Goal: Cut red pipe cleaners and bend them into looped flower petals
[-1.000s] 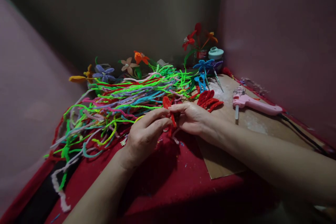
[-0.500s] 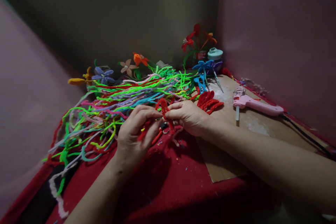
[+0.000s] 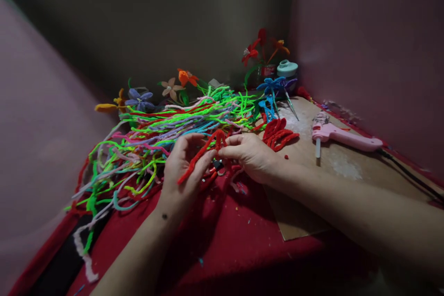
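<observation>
A bent red pipe cleaner [image 3: 198, 158] hangs between both hands, its fold at the top and one leg slanting down across my left palm. My left hand [image 3: 184, 166] has its fingers curled round it, thumb pressed near the fold. Pinching the other side of it is my right hand [image 3: 245, 153], whose fingertips almost meet my left thumb. Just below the fingertips lies a small black object [image 3: 218, 164], partly hidden. Red looped petals [image 3: 277, 134] rest beyond my right wrist.
Many coloured pipe cleaners [image 3: 166, 125] cover the table's left and back. A pink glue gun [image 3: 354, 138] lies on a brown board [image 3: 301, 222] at the right, its cord trailing. Finished flowers [image 3: 138, 99], blue flowers [image 3: 272, 85] and a teal-lidded container [image 3: 287, 68] stand behind.
The red pipe cleaner's fold has opened wider, and one leg now lies across my left palm. My left hand has turned slightly and shifted right. The view has shifted a little.
</observation>
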